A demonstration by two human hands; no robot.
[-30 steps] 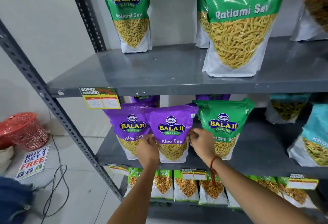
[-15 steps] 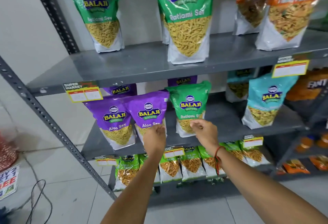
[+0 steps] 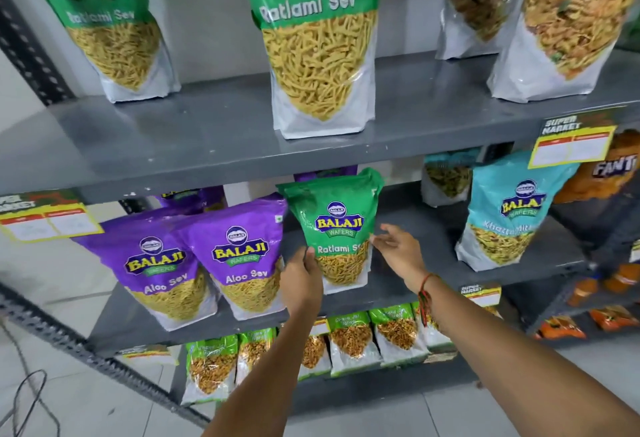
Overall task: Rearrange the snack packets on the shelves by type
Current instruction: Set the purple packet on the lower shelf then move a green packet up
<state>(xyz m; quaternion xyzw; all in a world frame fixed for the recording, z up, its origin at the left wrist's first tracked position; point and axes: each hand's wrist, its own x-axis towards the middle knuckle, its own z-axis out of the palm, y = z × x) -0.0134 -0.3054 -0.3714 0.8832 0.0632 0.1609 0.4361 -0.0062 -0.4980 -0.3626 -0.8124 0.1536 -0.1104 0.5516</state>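
Observation:
A small green Ratlami Sev packet point(image 3: 337, 215) stands upright on the middle shelf point(image 3: 412, 225), just right of two purple Aloo Sev packets point(image 3: 157, 263) point(image 3: 242, 256). My left hand point(image 3: 304, 277) grips the green packet's lower left edge, thumb on its front. At the packet's right edge is my right hand point(image 3: 398, 249), fingers spread and fingertips touching it. Two large green Ratlami Sev packets point(image 3: 318, 56) point(image 3: 110, 28) stand on the top shelf point(image 3: 207, 139).
Orange Tikha Mitha packets point(image 3: 568, 28) stand at the top right. A teal Khatta Mitha packet point(image 3: 509, 222) is on the middle shelf's right. Several small green packets point(image 3: 349, 339) line the lowest shelf. Price tags point(image 3: 571, 146) hang from the shelf edges. A cable point(image 3: 31, 395) lies on the floor.
My left hand left the purple Aloo Sev packet and took hold of the green packet's left edge. My right hand opened beside its right edge. The view shifted right.

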